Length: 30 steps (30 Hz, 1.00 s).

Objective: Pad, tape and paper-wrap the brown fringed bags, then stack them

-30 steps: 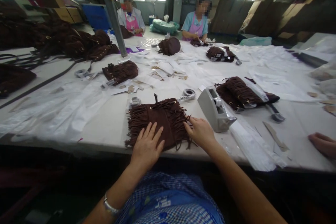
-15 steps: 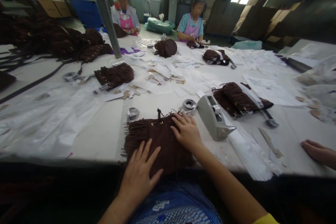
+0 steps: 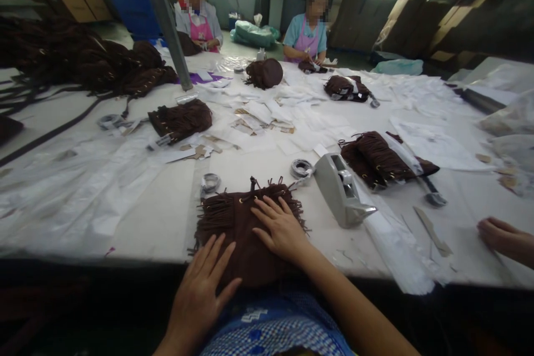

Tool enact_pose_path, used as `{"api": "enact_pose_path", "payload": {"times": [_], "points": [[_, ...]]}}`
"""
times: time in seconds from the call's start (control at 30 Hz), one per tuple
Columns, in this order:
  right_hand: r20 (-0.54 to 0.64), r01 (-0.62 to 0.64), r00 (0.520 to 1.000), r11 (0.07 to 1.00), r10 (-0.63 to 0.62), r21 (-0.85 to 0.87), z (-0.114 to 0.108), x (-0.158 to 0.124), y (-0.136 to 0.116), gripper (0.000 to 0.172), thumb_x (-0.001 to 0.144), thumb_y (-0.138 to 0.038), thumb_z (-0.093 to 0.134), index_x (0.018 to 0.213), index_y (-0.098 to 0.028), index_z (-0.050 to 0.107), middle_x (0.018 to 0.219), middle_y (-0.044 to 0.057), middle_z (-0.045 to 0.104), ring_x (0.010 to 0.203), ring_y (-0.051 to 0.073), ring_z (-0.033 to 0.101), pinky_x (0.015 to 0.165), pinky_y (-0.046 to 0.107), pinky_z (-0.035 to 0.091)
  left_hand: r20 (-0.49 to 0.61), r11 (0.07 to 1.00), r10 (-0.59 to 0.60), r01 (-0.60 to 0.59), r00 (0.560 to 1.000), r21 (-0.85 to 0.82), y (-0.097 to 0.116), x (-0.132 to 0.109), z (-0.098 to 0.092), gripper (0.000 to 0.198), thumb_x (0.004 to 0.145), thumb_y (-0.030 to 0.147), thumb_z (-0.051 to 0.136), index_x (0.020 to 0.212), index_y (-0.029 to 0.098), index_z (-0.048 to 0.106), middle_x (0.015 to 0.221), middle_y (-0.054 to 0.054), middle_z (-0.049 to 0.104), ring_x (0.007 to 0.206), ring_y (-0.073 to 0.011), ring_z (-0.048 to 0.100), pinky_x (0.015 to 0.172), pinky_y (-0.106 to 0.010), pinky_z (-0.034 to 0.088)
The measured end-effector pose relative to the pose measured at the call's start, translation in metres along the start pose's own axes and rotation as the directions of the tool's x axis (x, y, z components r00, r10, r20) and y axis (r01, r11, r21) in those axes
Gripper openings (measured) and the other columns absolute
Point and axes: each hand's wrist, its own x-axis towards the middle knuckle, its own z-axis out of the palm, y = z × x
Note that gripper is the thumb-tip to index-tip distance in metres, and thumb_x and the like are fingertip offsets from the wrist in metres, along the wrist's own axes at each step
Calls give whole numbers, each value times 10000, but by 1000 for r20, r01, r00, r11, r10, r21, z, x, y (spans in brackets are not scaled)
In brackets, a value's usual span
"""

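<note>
The fingers (image 3: 217, 258) of the left hand (image 3: 200, 295) are spread apart and lie flat on the near part of a brown fringed bag (image 3: 246, 228), gripping nothing. The right hand (image 3: 281, 228) rests palm down on the bag's upper middle, its fingers (image 3: 267, 208) likewise splayed and reaching toward the eyelets along the top edge. The bag lies flat at the near edge of the white counter (image 3: 167, 211), its lower end hanging slightly over that edge. Just right of it stands a grey tape dispenser (image 3: 340, 189), with a tape roll (image 3: 301, 168) behind and another roll (image 3: 211, 182) at the bag's upper left. Farther right lies a second fringed bag (image 3: 381, 158). Another person's hand (image 3: 500, 236) rests on the counter at the far right. Two seated people work at the far side.
</note>
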Motion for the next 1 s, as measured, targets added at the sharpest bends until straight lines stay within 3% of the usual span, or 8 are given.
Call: {"api": "enact_pose_path", "payload": {"times": [0.13,0.23,0.3,0.37,0.5,0.63,0.9,1.0], "points": [[-3,-16,1000,1000,16,3,-1,-2,3,508,983,-489,447,1426,-247,499,1554,26,390,1466,246,280,1223,512,95,-97,968,-223,208,970,-141,-13,-3,-37,387,934,399,546,1293,275,619,1308,-40,657,1158,-257,635,1041,-410,458],[-17,-34,999,999,34,19,-4,-1,-1,504,985,-479,446,1423,-237,502,1548,36,402,1462,244,288,1223,513,86,-172,854,-413,315,894,-415,14,36,-64,333,915,350,581,1234,297,660,1314,-18,651,1179,-243,623,1093,-407,428],[-19,-36,999,999,37,37,-3,0,-2,479,980,-443,465,1411,-241,517,1541,42,413,1458,247,297,1220,521,98,-47,613,-458,277,888,-740,43,73,-65,337,915,341,588,1241,291,656,1298,-16,661,1197,-228,617,1045,-363,484],[-25,-36,999,997,38,67,-1,-1,-1,429,969,-348,481,1381,-251,550,1521,43,446,1452,244,314,1217,524,122,146,209,-415,250,898,-945,66,104,-46,404,920,377,582,1301,246,618,1333,-63,637,1239,-254,589,1050,-396,484],[-80,-26,996,965,48,260,-7,-1,12,401,923,-164,468,1274,-249,641,1402,36,582,1385,220,435,1178,478,288,282,-250,-551,167,786,-954,77,126,12,384,891,421,629,1211,210,660,1290,-98,652,1245,-271,577,1073,-428,454],[-133,-49,985,925,106,376,-37,24,43,321,934,-153,464,1097,-234,728,1134,30,736,1088,173,672,979,320,510,269,-265,-558,138,785,-954,69,112,37,337,909,402,624,1188,216,661,1252,-88,665,1191,-247,611,1032,-400,487],[-92,-529,847,848,523,-45,-71,155,133,541,949,-288,584,1400,-16,461,1385,252,537,1281,287,530,1077,394,407,343,-337,-516,183,784,-924,66,104,41,340,881,391,672,1172,214,678,1191,-79,694,1134,-235,642,987,-363,518],[-30,-612,790,785,613,-93,-63,177,148,453,941,-326,613,1312,-75,539,1277,192,608,1154,277,606,982,458,488,370,-402,-530,159,763,-902,65,105,40,347,869,395,686,1162,210,680,1189,-82,694,1120,-232,649,972,-354,527]]}}
